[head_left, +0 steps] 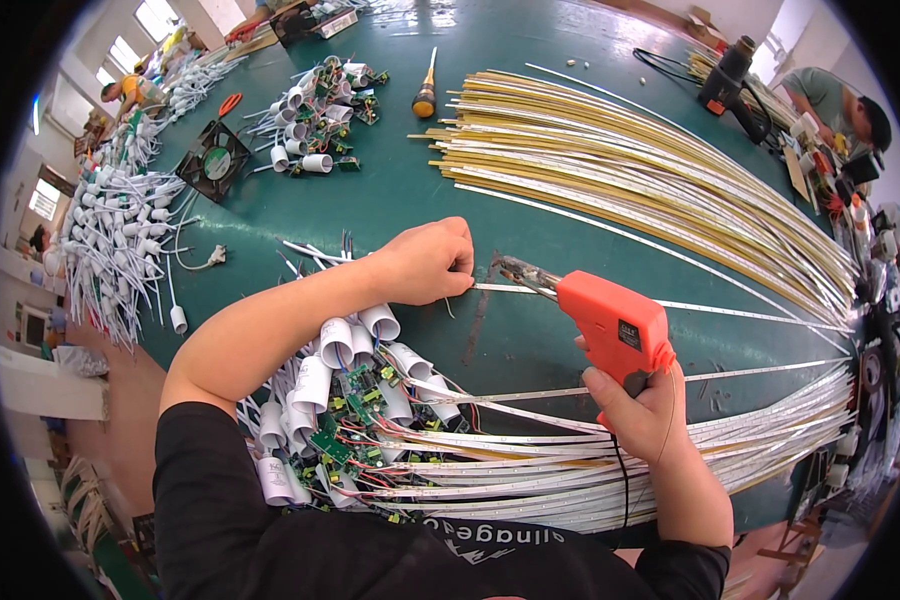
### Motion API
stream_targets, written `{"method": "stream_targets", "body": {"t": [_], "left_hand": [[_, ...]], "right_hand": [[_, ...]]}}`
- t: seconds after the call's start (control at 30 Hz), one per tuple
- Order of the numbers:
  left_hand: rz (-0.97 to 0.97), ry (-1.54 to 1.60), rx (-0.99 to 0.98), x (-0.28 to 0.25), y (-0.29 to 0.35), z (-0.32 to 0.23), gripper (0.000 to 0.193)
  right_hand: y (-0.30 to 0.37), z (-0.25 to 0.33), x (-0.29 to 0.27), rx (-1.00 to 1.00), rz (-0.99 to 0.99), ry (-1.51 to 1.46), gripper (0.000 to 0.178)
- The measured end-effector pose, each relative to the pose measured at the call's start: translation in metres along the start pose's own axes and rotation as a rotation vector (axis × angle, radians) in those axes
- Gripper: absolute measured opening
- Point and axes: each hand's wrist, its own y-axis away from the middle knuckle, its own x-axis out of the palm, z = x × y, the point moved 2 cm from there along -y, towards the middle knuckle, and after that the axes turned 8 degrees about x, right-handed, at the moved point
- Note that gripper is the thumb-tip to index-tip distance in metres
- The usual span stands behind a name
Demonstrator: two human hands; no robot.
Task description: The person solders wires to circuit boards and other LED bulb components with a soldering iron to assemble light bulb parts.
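Note:
My left hand [425,262] is closed in a pinch at the end of a thin white LED strip [740,312] lying across the green table. A short wire dangles below those fingers. My right hand [650,415] grips a red soldering gun [610,318] by its handle, its dark tip just above the strip near my left fingertips. Under my left forearm lies a heap of white plastic cylinders [313,383] with green circuit boards [332,446]. Several LED strips [560,470] run rightward from the heap, joined to the boards by coloured wires.
A large bundle of white and yellow strips [610,160] lies beyond my hands. Farther off are a screwdriver [425,95], another pile of cylinders and boards [315,115], and a black fan [213,160]. White corded parts [120,235] pile up left. Other people work at both sides.

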Motion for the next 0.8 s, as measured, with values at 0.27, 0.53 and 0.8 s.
{"method": "stream_targets", "body": {"t": [0.27, 0.53, 0.8], "left_hand": [[-0.004, 0.013, -0.003, -0.001, 0.002, -0.002, 0.011], [0.005, 0.012, 0.002, -0.001, -0.001, -0.001, 0.01], [0.278, 0.111, 0.059, -0.028, 0.013, -0.012, 0.026]], "right_hand": [[0.001, -0.002, 0.001, -0.033, -0.014, 0.013, 0.045], [0.0, -0.003, -0.001, -0.03, -0.025, 0.026, 0.046], [0.001, -0.01, -0.001, -0.031, -0.029, 0.004, 0.047]]}}
